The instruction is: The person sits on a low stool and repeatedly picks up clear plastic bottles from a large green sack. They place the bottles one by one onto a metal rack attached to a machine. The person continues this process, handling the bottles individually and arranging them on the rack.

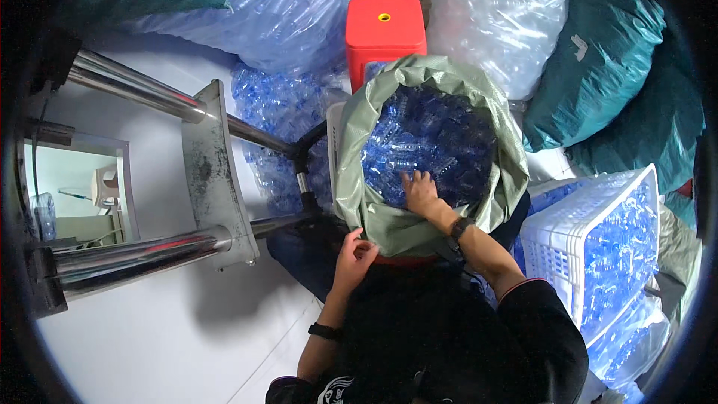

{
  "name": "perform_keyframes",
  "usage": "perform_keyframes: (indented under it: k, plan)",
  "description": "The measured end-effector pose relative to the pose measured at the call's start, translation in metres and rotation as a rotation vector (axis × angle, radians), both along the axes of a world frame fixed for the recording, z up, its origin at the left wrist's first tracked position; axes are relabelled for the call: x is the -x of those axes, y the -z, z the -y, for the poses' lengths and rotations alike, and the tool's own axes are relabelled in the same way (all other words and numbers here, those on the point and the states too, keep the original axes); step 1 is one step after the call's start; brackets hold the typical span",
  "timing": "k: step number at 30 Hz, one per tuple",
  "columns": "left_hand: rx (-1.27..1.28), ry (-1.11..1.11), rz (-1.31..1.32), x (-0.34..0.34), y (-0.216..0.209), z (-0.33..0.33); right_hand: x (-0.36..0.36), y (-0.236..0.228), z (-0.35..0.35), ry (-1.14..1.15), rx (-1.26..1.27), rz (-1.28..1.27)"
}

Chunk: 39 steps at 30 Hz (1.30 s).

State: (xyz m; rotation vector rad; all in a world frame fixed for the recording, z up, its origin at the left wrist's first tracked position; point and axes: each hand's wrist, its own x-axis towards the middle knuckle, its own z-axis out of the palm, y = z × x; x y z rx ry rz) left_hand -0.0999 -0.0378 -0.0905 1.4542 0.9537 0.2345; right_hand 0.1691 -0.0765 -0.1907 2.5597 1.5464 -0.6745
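A green woven sack (506, 131) stands in front of me with its rim folded outward. Small clear blue plastic pieces (437, 131), which look like tiny bottles or preforms, fill it. Over the near part of the pile is my right hand (421, 192), its fingers apart and touching the pieces, with nothing visibly gripped. My left hand (354, 258) hovers just outside the sack's near left edge. Its fingers are loosely bent and apart from the thumb, and I see nothing in it.
A white basket (580, 247) of similar blue pieces leans at the right. Behind the sack is a red stool (385, 34). A metal machine frame (213, 172) with chrome bars reaches in from the left. Clear bags (501, 15) and dark green sacks (598, 60) line the back.
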Motion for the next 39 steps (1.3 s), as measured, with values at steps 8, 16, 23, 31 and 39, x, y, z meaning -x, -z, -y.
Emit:
perform_keyframes:
  k: [8, 16, 23, 31, 39]
  plan:
    - [-0.12, 0.146, -0.055, -0.024, -0.011, -0.018, -0.011, -0.011, -0.012, -0.136, 0.07, -0.114]
    - [1.028, -0.195, 0.285, -0.093, -0.022, -0.01, 0.019, -0.156, 0.041, 0.094, -0.615, -0.681]
    - [0.489, -0.167, 0.166, -0.073, -0.039, -0.021, -0.029, -0.135, 0.014, 0.231, -0.789, -0.551]
    - [0.084, -0.059, 0.261, -0.052, -0.062, -0.033, -0.055, -0.041, -0.128, -0.285, -0.179, 0.37]
    - [-0.676, -0.009, 0.042, -0.063, -0.218, -0.106, -0.07, -0.062, -0.049, 0.195, -0.449, -0.358]
